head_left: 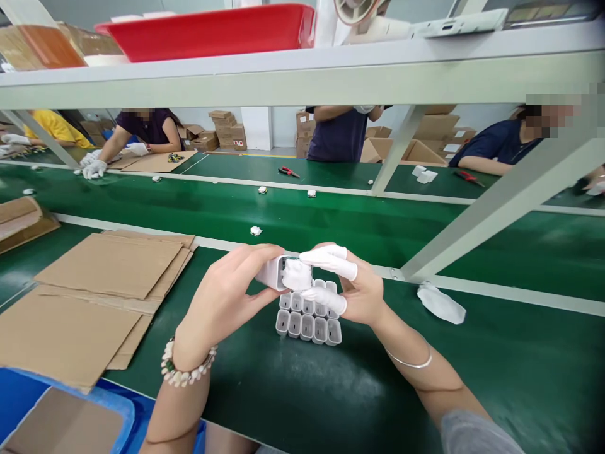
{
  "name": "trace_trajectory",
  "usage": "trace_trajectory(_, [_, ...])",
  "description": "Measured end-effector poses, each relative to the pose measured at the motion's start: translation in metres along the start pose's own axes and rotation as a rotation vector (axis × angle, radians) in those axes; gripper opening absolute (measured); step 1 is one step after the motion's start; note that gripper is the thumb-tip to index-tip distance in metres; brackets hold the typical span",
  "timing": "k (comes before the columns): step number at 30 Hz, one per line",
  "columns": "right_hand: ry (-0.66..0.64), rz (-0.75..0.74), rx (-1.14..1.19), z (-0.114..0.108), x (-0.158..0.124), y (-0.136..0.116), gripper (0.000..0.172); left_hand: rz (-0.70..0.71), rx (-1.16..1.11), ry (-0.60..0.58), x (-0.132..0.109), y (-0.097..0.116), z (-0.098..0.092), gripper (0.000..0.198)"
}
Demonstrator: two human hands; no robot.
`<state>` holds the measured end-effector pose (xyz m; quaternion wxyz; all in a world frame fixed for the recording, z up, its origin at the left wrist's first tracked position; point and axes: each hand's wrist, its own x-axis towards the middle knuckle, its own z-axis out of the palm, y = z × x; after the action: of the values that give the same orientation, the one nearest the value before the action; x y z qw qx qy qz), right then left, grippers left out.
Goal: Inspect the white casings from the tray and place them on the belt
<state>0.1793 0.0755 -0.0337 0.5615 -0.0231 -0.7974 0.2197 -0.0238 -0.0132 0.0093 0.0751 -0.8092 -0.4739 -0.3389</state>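
left hand grips a white case, right hand pinches a white lump not fully inside, open cups below both.

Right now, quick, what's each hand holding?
Left hand: closed around a white casing.
Right hand: pinching a white piece at the casing's opening.

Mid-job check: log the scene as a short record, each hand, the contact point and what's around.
Left hand: holding a white case, open end toward the right hand
Right hand: white finger covers; pinching a white bundle
Contact point: bundle at the case's opening; depth inside unclear
Below hands: small open containers in rows
Left side: stacked cardboard sheets
Right side: flat white piece on the green table
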Motion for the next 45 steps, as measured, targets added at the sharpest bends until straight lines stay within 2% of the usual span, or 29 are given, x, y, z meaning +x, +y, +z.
trace_trajectory(9, [0.036, 0.046, 0.007, -0.001, -0.001, -0.005, 0.052, 0.004, 0.041, 0.012, -0.001, 0.003, -0.004, 0.040])
trace_trajectory(21, [0.006, 0.018, -0.090, 0.001, 0.001, -0.013, 0.059, 0.010, 0.077, 0.005, -0.002, 0.002, -0.002, 0.042])
trace_trajectory(31, [-0.032, 0.062, -0.195, 0.002, 0.003, -0.020, 0.050, 0.016, 0.065, -0.008, 0.000, 0.002, 0.000, 0.040])
trace_trajectory(35, [0.009, 0.112, -0.207, 0.002, 0.002, -0.017, 0.047, 0.001, 0.044, 0.002, 0.000, 0.001, 0.002, 0.041])
trace_trajectory(39, [0.065, -0.026, -0.274, 0.002, 0.002, -0.014, 0.040, -0.015, 0.029, 0.020, 0.000, 0.002, 0.002, 0.040])
trace_trajectory(45, [0.101, -0.123, -0.330, 0.002, 0.002, -0.010, 0.045, -0.013, 0.046, 0.055, 0.001, 0.006, 0.002, 0.038])
